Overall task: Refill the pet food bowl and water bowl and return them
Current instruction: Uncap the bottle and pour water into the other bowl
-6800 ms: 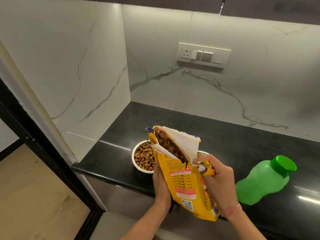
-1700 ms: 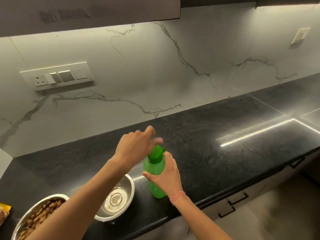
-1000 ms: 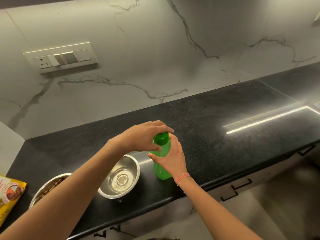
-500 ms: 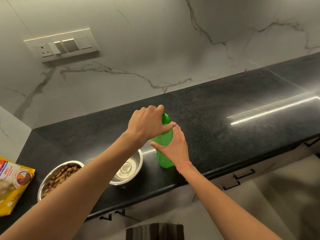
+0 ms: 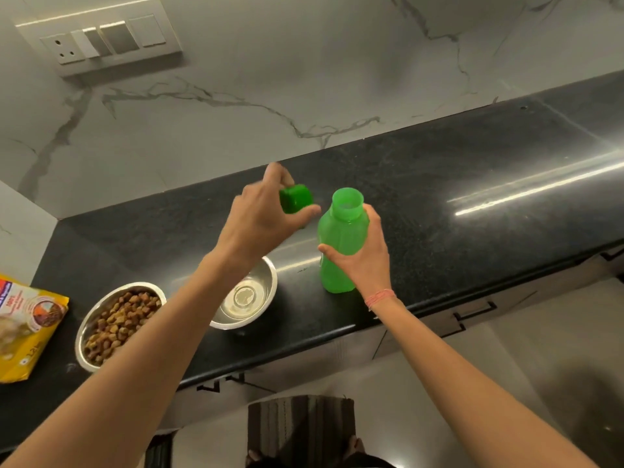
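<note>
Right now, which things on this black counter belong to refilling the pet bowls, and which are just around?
In use: green plastic bottle in right hand; green cap in left hand; steel bowl of brown kibble; nearly empty steel bowl; yellow food bag.

Just around: white wall switch panel; black drawer handle.

the bottle (image 5: pixel 341 238) and cap (image 5: pixel 295 197) are showing green; the worktop (image 5: pixel 472 197) is showing speckled black; the wall (image 5: pixel 270 62) is showing white, grey-veined marble; the food bag (image 5: pixel 23 329) is showing yellow.
</note>
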